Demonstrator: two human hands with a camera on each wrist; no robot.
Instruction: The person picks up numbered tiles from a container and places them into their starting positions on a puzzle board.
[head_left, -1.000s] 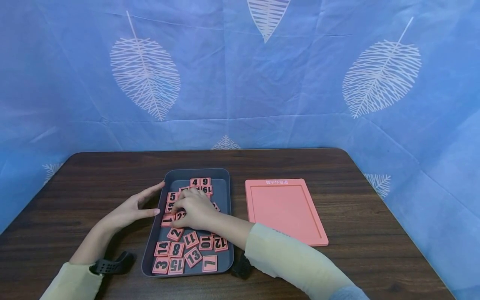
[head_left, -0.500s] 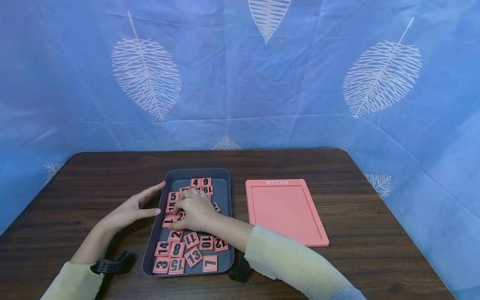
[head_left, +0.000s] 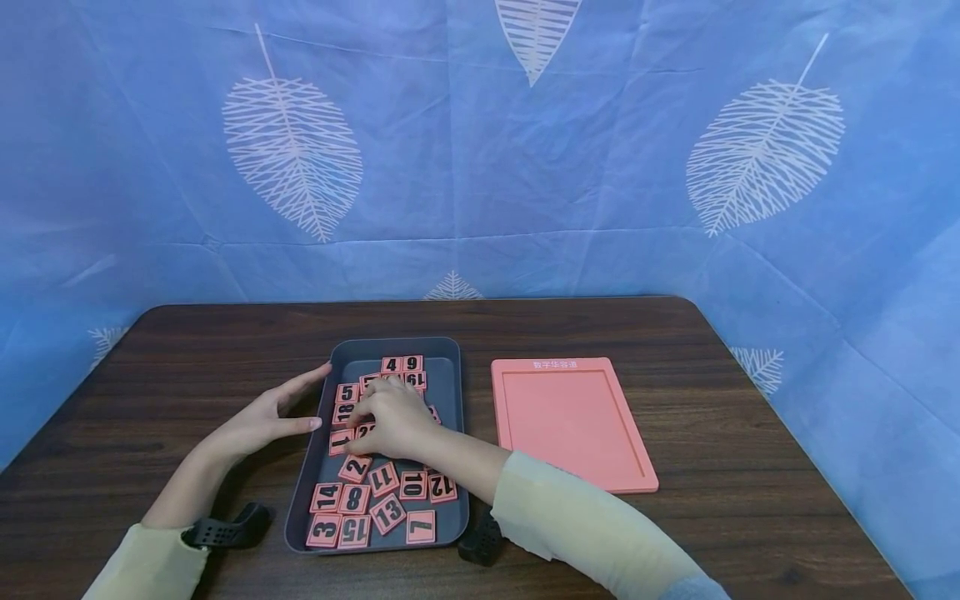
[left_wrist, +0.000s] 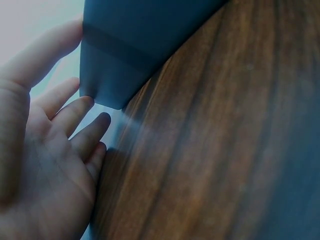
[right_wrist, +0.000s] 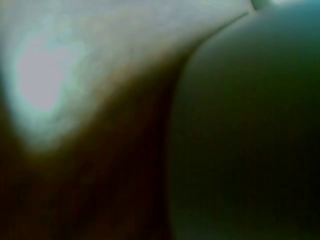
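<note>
A dark grey tray [head_left: 300, 492] lies on the table, holding many pink square tiles with black numbers. My left hand [head_left: 255, 421] rests at its left side, thumb and index finger spread and touching the rim; in the left wrist view the left hand [left_wrist: 50, 155] has its fingers extended beside the tray wall [left_wrist: 130, 50]. My right hand [head_left: 393, 421] reaches over the tray with curved fingers, holding the number 1 tile [head_left: 341, 442] between thumb and index finger. The number 2 tile [head_left: 355, 468] lies tilted just below the thumb. Several tiles are hidden under this hand. The right wrist view is dark and blurred.
A pink frame board [head_left: 573, 429] with a raised border lies right of the tray on the brown wooden table [head_left: 720, 400]. More tiles, such as the number 7 tile [head_left: 421, 527], lie at the tray's near end. A blue leaf-print cloth [head_left: 525, 167] hangs behind.
My right hand's thumb has dipped toward the number 2 tile and come back up. The number 1 tile has slid slightly right, and the number 2 tile has turned. My left hand has stayed put.
</note>
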